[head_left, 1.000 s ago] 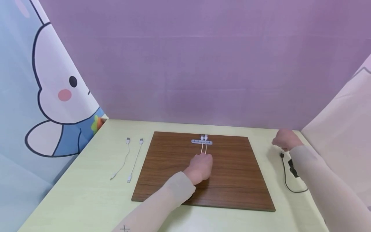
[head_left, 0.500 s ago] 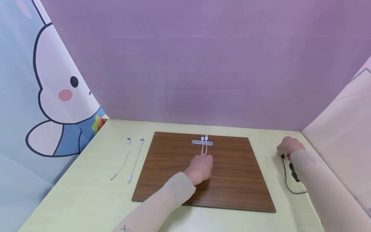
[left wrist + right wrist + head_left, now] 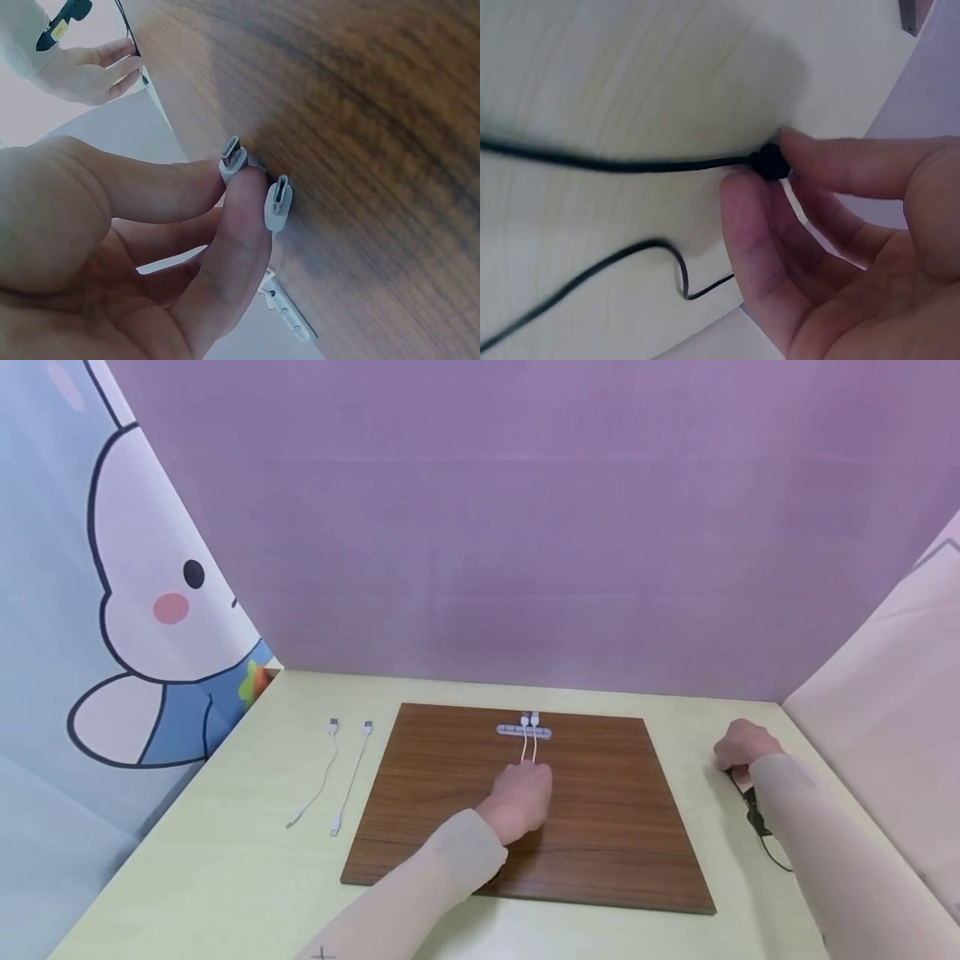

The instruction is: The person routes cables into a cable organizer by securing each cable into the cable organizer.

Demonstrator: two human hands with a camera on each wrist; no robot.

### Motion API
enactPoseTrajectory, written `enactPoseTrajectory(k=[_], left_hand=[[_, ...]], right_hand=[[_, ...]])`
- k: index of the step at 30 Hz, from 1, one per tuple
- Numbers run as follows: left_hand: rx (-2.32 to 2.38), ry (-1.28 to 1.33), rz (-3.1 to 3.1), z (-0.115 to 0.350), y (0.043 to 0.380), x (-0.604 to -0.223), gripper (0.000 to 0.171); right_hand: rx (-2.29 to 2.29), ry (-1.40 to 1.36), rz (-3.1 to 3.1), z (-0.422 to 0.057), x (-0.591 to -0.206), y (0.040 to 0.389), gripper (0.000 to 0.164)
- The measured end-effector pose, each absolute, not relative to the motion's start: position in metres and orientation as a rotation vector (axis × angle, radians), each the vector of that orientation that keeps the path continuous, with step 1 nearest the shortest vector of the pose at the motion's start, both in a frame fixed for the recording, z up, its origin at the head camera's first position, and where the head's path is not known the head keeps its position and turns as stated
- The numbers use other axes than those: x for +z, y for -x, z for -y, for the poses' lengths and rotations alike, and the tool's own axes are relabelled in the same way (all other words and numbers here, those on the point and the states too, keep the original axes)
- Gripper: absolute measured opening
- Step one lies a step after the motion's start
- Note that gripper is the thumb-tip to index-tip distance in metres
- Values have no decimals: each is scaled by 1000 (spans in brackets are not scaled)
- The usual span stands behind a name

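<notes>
My left hand (image 3: 519, 800) is over the brown wooden board. In the left wrist view it pinches a white USB-C plug (image 3: 234, 159) between thumb and finger; a second USB-C plug (image 3: 277, 206) sits against the same finger. Their white cables (image 3: 529, 747) run up to a pale cable clip (image 3: 507, 730) at the board's far edge, where the USB ends sit. To the board's right, my right hand (image 3: 746, 745) pinches the dark plug end (image 3: 771, 160) of a black cable (image 3: 622, 166) by its fingertips. The plug's metal tip is mostly hidden by the thumb.
Two short white USB cables (image 3: 322, 781) (image 3: 351, 785) lie left of the wooden board (image 3: 615, 827) on the pale table (image 3: 225, 860). A purple backdrop (image 3: 487, 527) stands behind. More black cable (image 3: 774, 857) lies by the right forearm.
My right hand has come down and slightly toward me, and now holds the black cable's plug, which lay on the table beside it. The left hand has stayed in place.
</notes>
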State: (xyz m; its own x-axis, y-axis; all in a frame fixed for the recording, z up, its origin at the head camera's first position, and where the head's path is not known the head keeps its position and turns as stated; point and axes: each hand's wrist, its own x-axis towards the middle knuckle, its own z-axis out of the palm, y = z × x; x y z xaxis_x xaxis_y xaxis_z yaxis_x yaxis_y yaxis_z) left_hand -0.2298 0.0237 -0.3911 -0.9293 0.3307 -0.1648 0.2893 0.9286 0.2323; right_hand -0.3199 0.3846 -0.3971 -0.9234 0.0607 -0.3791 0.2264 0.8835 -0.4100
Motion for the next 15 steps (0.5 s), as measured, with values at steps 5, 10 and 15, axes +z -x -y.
enactPoseTrajectory(k=[5,10,15], left_hand=[[303,-472,-2888,-24,230,-391,6],[291,-494,-2897,-23,229,-391,8],[323,-503,-2894,-22,226,-392,9]], right_hand=[[-752,-220,-2632,-378,-394,322,14],[-827,-210,-2611,-369,-396,322,14],[-903,-129,-2598,-359,-398,321,17]])
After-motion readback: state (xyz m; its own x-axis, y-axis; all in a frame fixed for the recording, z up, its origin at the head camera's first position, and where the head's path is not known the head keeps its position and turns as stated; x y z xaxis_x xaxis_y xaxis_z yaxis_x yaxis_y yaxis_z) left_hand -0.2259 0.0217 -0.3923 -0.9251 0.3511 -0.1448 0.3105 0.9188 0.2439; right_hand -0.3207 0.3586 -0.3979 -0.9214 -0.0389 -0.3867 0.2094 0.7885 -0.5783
